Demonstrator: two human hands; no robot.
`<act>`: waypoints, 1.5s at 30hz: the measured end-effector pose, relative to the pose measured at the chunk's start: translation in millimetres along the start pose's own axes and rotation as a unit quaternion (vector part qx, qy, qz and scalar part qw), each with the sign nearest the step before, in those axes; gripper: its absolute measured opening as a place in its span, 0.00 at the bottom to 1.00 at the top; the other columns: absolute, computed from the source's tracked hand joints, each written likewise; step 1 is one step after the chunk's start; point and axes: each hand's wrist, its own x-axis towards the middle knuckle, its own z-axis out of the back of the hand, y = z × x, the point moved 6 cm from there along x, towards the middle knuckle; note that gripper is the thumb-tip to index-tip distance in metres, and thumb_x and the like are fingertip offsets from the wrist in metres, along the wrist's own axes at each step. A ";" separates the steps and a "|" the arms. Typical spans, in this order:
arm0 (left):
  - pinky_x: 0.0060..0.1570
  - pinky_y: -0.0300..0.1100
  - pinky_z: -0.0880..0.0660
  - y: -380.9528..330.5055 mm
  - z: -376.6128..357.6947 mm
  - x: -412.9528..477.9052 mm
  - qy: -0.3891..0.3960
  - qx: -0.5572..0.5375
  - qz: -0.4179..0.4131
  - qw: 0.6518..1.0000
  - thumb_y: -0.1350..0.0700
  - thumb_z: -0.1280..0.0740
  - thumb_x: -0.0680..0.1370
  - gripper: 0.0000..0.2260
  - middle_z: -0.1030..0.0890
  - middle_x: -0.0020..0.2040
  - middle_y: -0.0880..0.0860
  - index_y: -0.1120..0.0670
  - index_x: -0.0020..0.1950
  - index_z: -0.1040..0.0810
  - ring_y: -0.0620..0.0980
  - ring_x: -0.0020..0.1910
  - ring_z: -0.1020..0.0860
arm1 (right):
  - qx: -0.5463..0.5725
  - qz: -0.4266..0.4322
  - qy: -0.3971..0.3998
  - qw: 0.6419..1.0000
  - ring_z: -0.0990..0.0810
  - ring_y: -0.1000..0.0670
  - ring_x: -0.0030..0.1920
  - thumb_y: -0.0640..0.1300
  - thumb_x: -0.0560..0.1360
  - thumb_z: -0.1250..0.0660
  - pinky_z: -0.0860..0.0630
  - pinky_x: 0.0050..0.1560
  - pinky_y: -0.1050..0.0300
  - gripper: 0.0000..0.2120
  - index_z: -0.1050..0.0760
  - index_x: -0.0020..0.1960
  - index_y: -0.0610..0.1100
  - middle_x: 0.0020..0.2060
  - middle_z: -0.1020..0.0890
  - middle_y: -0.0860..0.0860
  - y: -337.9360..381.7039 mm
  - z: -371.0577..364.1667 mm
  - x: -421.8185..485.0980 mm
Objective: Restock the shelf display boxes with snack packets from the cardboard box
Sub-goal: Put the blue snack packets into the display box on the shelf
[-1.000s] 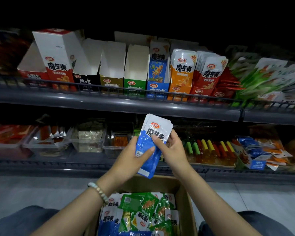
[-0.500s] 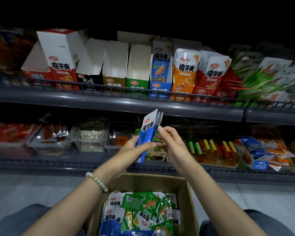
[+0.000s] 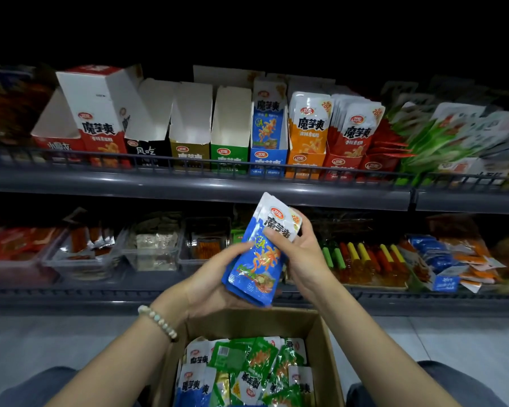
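Observation:
A small stack of blue snack packets stands tilted in front of the lower shelf, printed side towards me. My left hand cups its lower edge from below. My right hand grips its upper right side, thumb across the front. Below lies the open cardboard box with blue and green packets inside. On the upper shelf stands the blue display box with a few blue packets in it, beside an empty green box and an empty gold one.
The upper shelf has a low wire rail along its front. Orange and red display boxes are full of packets. The lower shelf carries clear plastic tubs and coloured sticks. My knees flank the cardboard box.
The blue stack turned from edge-on back to face me with its printed front. My right hand closed on its upper side and my left slid under its bottom.

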 end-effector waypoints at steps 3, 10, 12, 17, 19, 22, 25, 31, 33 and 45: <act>0.46 0.54 0.19 -5.8 5.6 2.4 -0.078 0.140 -0.059 0.985 0.50 0.38 0.79 0.12 0.16 0.53 0.54 0.51 0.61 0.25 0.54 0.49 0.17 | -0.028 0.048 -0.022 0.998 0.18 0.53 0.50 0.32 0.72 0.31 0.19 0.47 0.58 0.36 0.43 0.71 0.53 0.57 0.22 0.48 8.0 3.6 0.9; 0.26 0.39 0.23 -16.2 -4.4 9.4 -0.068 0.235 -0.174 0.954 0.55 0.36 0.79 0.13 0.20 0.57 0.48 0.42 0.60 0.31 0.47 0.48 0.17 | -0.058 0.104 -0.029 0.992 0.21 0.49 0.59 0.35 0.75 0.33 0.20 0.55 0.53 0.41 0.53 0.75 0.58 0.62 0.25 0.53 24.1 -6.3 -0.1; 0.27 0.39 0.23 -20.2 -9.6 8.7 -0.057 0.239 -0.180 0.952 0.56 0.36 0.79 0.14 0.20 0.58 0.50 0.42 0.61 0.32 0.49 0.51 0.18 | -0.070 0.123 -0.016 0.990 0.21 0.51 0.59 0.36 0.76 0.35 0.20 0.53 0.54 0.37 0.51 0.74 0.59 0.62 0.26 0.55 34.5 -11.3 -0.2; 0.29 0.38 0.21 -40.2 -14.5 3.0 -0.070 0.246 -0.208 0.944 0.59 0.36 0.78 0.11 0.18 0.52 0.48 0.47 0.59 0.30 0.45 0.45 0.17 | -0.128 0.149 0.052 0.979 0.22 0.55 0.60 0.36 0.78 0.38 0.20 0.50 0.59 0.29 0.45 0.70 0.59 0.66 0.29 0.52 60.9 -28.3 2.4; 0.30 0.38 0.21 -52.5 -14.2 -0.2 -0.075 0.247 -0.210 0.943 0.59 0.35 0.78 0.10 0.17 0.49 0.46 0.48 0.57 0.28 0.45 0.45 0.17 | -0.162 0.153 0.097 0.970 0.22 0.54 0.59 0.35 0.77 0.37 0.21 0.51 0.58 0.30 0.45 0.69 0.60 0.66 0.29 0.50 76.1 -33.0 6.1; 0.30 0.38 0.22 -75.9 -15.3 -6.3 -0.081 0.273 -0.220 0.933 0.57 0.34 0.78 0.10 0.16 0.48 0.44 0.47 0.57 0.28 0.46 0.46 0.16 | -0.218 0.129 0.170 0.952 0.20 0.52 0.57 0.33 0.74 0.32 0.20 0.52 0.54 0.36 0.43 0.70 0.60 0.62 0.24 0.51 110.2 -39.0 12.5; 0.31 0.39 0.22 -102.8 -21.8 -10.0 -0.080 0.298 -0.238 0.921 0.57 0.34 0.78 0.12 0.17 0.51 0.46 0.47 0.60 0.30 0.46 0.48 0.17 | -0.299 0.083 0.203 0.929 0.19 0.49 0.55 0.32 0.71 0.29 0.19 0.51 0.53 0.32 0.37 0.69 0.50 0.56 0.21 0.49 147.6 -45.7 23.0; 0.32 0.39 0.21 -158.8 -35.1 -4.6 -0.074 0.331 -0.275 0.900 0.57 0.34 0.78 0.14 0.18 0.51 0.43 0.44 0.60 0.31 0.43 0.48 0.17 | -0.398 0.086 0.219 0.886 0.16 0.46 0.50 0.34 0.69 0.26 0.19 0.50 0.43 0.29 0.37 0.61 0.50 0.53 0.19 0.44 194.6 -60.6 54.6; 0.32 0.40 0.21 -173.9 -37.1 0.3 -0.073 0.333 -0.285 0.896 0.56 0.34 0.78 0.14 0.18 0.51 0.44 0.44 0.61 0.31 0.44 0.48 0.17 | -0.408 0.109 0.220 0.879 0.16 0.48 0.51 0.34 0.69 0.26 0.19 0.49 0.43 0.28 0.38 0.62 0.47 0.53 0.19 0.45 206.3 -63.6 64.6; 0.66 0.44 0.32 -244.7 10.2 46.5 -0.273 0.477 -0.382 0.743 0.39 0.45 0.76 0.27 0.32 0.71 0.47 0.46 0.74 0.40 0.45 0.67 0.31 | -0.370 0.186 0.088 0.906 0.16 0.56 0.43 0.31 0.69 0.28 0.20 0.35 0.62 0.26 0.37 0.60 0.46 0.49 0.19 0.45 248.8 -25.9 142.6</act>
